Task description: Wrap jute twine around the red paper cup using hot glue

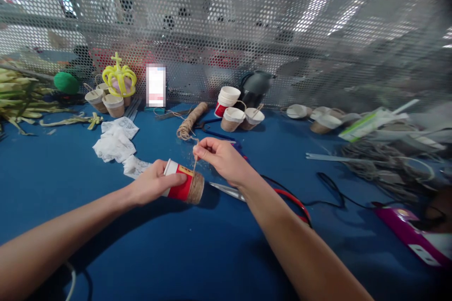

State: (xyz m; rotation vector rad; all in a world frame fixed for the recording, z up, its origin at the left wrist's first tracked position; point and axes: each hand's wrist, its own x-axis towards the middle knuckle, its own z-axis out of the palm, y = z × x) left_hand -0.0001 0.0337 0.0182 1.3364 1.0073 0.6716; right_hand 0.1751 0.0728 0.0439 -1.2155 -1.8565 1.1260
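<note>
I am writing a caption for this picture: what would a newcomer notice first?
First, the red-and-white cup in the left hand, its narrow end wrapped in twine that the right hand pinches. Next, the yellow crown at back left, before the perforated screen. Then the red-handled scissors, partly behind the right forearm.

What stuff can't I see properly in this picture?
All in the head view:
The screen: covered by blurry squares, so its words can't be read.
The middle of the scissors: hidden by the right forearm.
Some fingertips of the left hand: hidden behind the red and white cup.
The end of the white cable: cut off by the bottom edge.
</note>
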